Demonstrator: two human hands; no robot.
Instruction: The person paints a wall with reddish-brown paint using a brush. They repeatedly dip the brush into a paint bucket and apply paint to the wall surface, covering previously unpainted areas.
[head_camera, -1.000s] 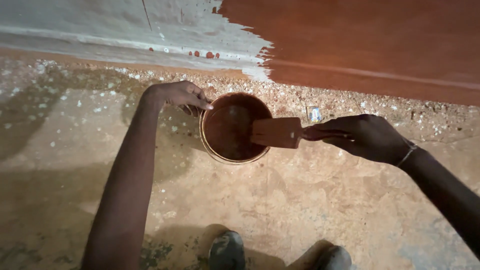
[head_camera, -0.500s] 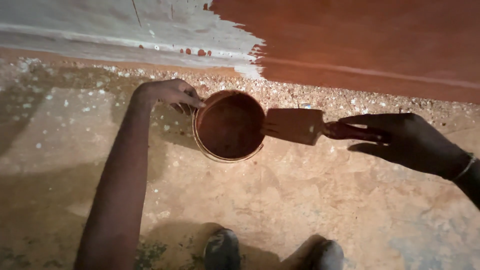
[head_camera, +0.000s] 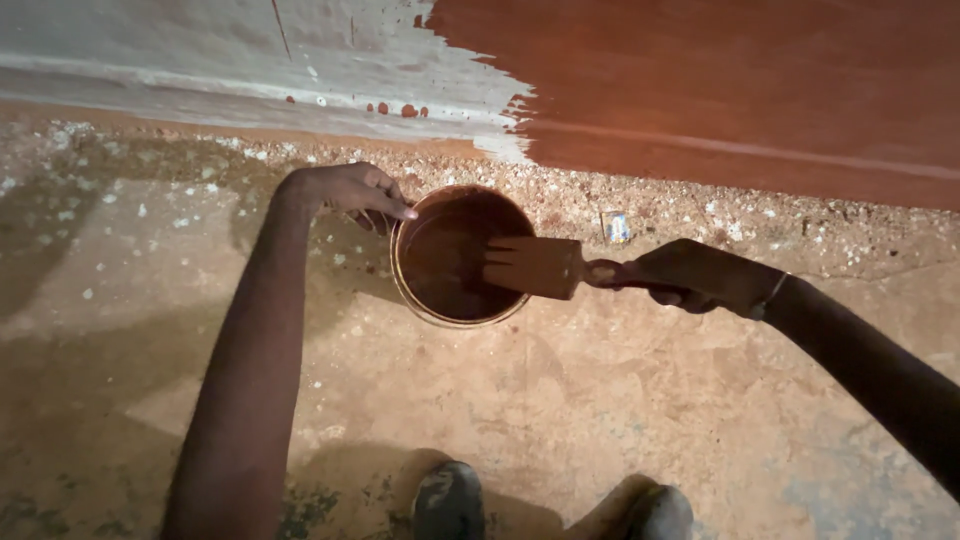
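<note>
The left hand (head_camera: 350, 190) grips the can's (head_camera: 462, 255) rim; the right hand (head_camera: 700, 278) holds a brush (head_camera: 535, 267) over the can.

wall along the top: left part bare grey-white plaster wall (head_camera: 200, 45) with a thin crack and a few red-brown drips; right part coated in glossy red-brown paint (head_camera: 720, 80), ragged edge where the two meet. a pale raised ledge runs along the wall's foot. below it, rough sandy-brown concrete floor (head_camera: 600, 400), speckled with white flecks and gravel near the wall. a small blue-white scrap (head_camera: 617, 226) lies among the gravel. light dim, warm; soft shadows at left.
</note>
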